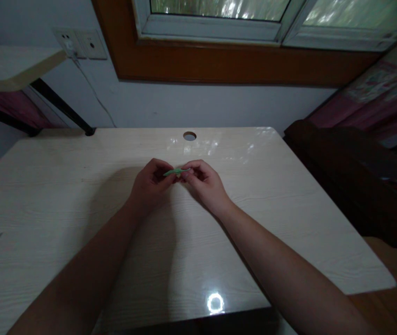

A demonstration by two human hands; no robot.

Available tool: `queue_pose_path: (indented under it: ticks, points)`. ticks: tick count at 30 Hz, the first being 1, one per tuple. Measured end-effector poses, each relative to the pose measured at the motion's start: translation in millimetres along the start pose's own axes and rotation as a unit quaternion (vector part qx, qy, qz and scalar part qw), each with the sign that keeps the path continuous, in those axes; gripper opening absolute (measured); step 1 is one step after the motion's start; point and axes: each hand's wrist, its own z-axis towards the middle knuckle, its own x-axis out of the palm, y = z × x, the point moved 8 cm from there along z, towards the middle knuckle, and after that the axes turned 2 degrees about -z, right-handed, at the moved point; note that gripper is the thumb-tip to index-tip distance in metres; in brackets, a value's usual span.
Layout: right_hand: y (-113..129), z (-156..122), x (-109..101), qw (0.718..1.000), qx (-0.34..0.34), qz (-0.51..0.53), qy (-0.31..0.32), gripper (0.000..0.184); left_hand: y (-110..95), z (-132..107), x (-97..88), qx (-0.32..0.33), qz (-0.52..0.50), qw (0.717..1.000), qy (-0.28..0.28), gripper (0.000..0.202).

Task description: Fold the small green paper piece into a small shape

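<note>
My left hand (151, 182) and my right hand (203, 182) meet over the middle of a pale wooden desk (62, 204). Between their fingertips they pinch a small thin green piece (176, 171), which looks like folded paper. Both hands have their fingers curled in around it. The piece is held just above the desk top, and most of it is covered by the fingers.
A round cable hole (189, 136) sits near the desk's far edge. A wall socket (79, 44) with a cable is at the upper left, above a light shelf (13, 65). A dark wooden bed frame (355, 177) stands to the right. A window (254, 18) is above.
</note>
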Motion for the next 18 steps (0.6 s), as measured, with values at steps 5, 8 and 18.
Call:
queue_pose_path:
  ticks: [5, 8, 18]
  points:
    - [-0.6, -0.2, -2.8, 1.0, -0.004, -0.026, -0.003, 0.018, 1.8, -1.9, 3.6, -0.012, 0.016, 1.0, 0.019, 0.026]
    - [-0.5, -0.5, -2.4, 0.999, -0.01, -0.045, 0.005, 0.019, -0.6, -2.0, 4.5, -0.013, 0.019, 1.0, 0.019, 0.028]
    - [2.2, -2.5, -1.1, 0.999, -0.01, -0.049, 0.009, 0.019, -4.7, 0.2, 7.9, -0.025, -0.001, 1.0, 0.017, 0.03]
